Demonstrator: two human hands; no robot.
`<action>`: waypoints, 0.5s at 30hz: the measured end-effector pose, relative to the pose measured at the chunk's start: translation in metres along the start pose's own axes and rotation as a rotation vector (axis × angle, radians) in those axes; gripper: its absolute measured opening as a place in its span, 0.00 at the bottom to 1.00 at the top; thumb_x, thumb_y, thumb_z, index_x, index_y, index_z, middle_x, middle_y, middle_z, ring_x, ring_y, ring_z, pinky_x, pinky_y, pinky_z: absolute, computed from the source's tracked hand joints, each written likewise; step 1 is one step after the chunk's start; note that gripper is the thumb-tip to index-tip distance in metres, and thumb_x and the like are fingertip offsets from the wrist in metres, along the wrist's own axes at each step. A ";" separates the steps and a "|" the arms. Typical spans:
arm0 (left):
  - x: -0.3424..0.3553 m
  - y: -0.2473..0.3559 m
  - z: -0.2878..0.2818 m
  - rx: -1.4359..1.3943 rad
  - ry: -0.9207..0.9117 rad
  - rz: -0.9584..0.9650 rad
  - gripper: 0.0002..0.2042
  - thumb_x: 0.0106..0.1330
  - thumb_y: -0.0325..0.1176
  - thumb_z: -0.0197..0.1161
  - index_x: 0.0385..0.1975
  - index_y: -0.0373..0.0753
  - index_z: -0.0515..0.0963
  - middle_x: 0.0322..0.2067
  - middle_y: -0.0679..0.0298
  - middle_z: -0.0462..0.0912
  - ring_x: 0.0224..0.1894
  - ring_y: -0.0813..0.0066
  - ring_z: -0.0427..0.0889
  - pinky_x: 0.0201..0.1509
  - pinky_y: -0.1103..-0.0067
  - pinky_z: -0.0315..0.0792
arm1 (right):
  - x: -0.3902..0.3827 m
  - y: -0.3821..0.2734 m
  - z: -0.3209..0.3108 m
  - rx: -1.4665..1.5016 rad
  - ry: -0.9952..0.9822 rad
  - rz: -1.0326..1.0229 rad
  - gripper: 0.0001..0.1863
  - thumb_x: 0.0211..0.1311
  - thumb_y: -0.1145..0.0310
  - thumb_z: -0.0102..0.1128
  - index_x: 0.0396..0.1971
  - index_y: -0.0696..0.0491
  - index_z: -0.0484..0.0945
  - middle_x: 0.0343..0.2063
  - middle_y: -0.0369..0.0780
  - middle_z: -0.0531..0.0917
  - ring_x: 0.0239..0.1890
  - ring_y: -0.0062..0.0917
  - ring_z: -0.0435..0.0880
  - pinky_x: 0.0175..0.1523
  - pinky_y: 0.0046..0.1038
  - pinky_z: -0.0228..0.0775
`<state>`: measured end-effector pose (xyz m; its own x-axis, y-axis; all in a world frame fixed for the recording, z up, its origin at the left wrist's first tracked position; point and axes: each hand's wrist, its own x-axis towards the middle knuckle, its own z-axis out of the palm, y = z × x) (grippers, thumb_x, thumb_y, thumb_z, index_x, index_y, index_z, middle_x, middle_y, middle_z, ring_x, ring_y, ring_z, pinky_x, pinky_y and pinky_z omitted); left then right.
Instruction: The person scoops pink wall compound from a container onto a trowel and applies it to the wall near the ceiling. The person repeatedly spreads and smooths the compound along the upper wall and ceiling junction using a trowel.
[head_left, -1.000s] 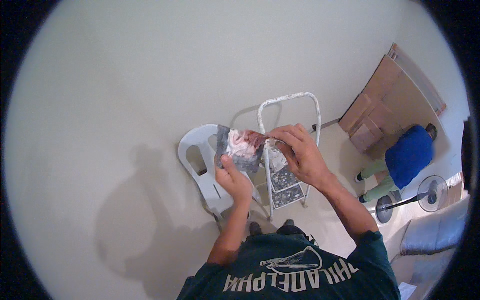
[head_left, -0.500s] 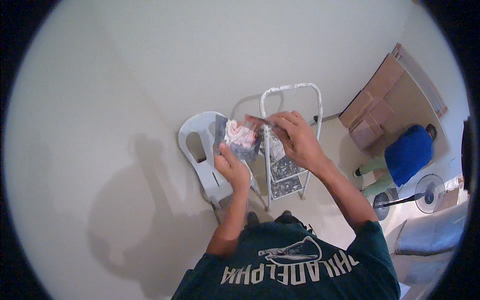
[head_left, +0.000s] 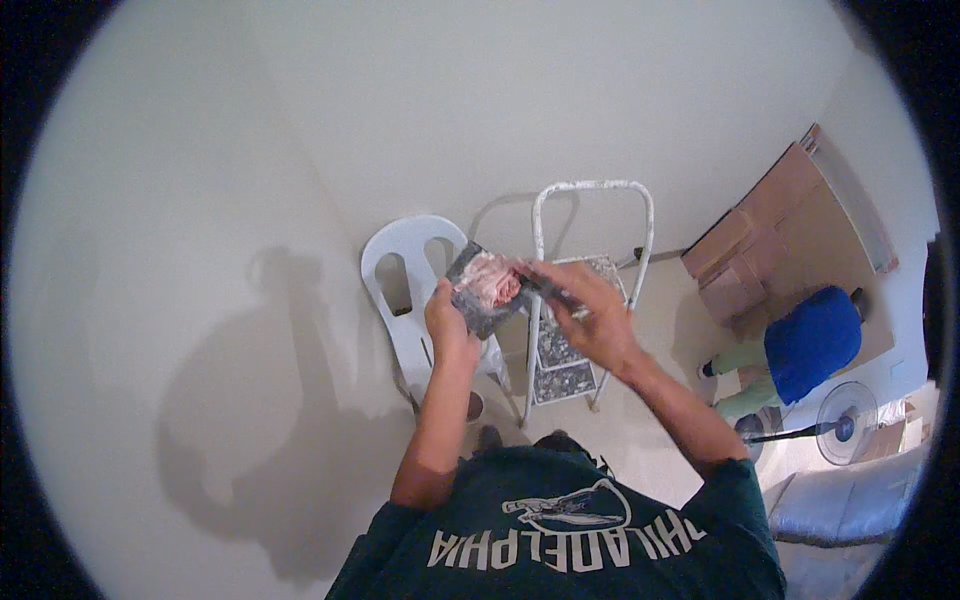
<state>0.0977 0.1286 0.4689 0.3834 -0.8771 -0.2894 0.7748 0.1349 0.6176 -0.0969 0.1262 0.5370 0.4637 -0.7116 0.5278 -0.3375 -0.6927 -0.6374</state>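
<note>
My left hand (head_left: 448,325) is closed around the edge of a dark, flat putty plate (head_left: 482,322), thumb on its top side. A mound of white and pinkish putty (head_left: 486,277) is smeared over the plate. Opposite it, my right hand (head_left: 597,312) grips a scraper (head_left: 543,286), whose blade meets the putty at the plate's right side. Its handle is mostly hidden by my fingers. Both tools are held up in front of me, above a chair and a stepladder.
A white plastic chair (head_left: 407,240) stands near the wall, beside a paint-spattered stepladder (head_left: 566,384). At the right a person in blue (head_left: 815,340) bends by cardboard sheets (head_left: 745,245). A fan (head_left: 843,424) and a silvery wrapped bundle (head_left: 840,500) are nearer me.
The plate has tilted and shifted slightly right. My right hand has lowered, bringing the scraper down onto the putty, which is now spread differently. The whole view has shifted a little.
</note>
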 end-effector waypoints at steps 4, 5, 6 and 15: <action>0.002 -0.008 -0.003 0.005 -0.120 -0.023 0.19 0.79 0.41 0.46 0.51 0.30 0.74 0.48 0.53 0.82 0.48 0.63 0.85 0.53 0.66 0.79 | -0.011 0.033 0.009 -0.344 -0.121 -0.071 0.40 0.48 0.87 0.60 0.62 0.35 0.75 0.50 0.39 0.80 0.46 0.37 0.85 0.44 0.32 0.82; 0.005 -0.009 -0.008 0.028 -0.128 0.023 0.19 0.79 0.42 0.46 0.51 0.30 0.74 0.48 0.53 0.82 0.48 0.63 0.84 0.54 0.66 0.79 | -0.007 0.037 0.008 -0.418 -0.173 -0.086 0.41 0.48 0.86 0.60 0.62 0.34 0.75 0.50 0.39 0.80 0.46 0.37 0.85 0.44 0.33 0.82; 0.005 -0.011 -0.008 0.036 -0.110 0.035 0.20 0.78 0.44 0.48 0.52 0.32 0.74 0.47 0.55 0.82 0.46 0.64 0.84 0.52 0.67 0.79 | -0.003 0.045 0.003 -0.496 -0.220 -0.093 0.41 0.47 0.86 0.60 0.62 0.33 0.75 0.50 0.39 0.80 0.46 0.37 0.85 0.44 0.33 0.82; -0.027 0.014 0.026 0.071 0.021 0.484 0.33 0.78 0.53 0.48 0.71 0.34 0.56 0.57 0.53 0.74 0.56 0.64 0.78 0.55 0.69 0.77 | -0.007 0.049 -0.020 0.610 0.270 0.602 0.31 0.59 0.67 0.73 0.60 0.54 0.69 0.44 0.38 0.84 0.39 0.21 0.84 0.36 0.23 0.77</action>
<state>0.0851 0.1427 0.5042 0.7016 -0.7120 0.0293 0.4694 0.4927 0.7327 -0.1326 0.0947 0.5135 0.1147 -0.9907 0.0725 0.0686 -0.0649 -0.9955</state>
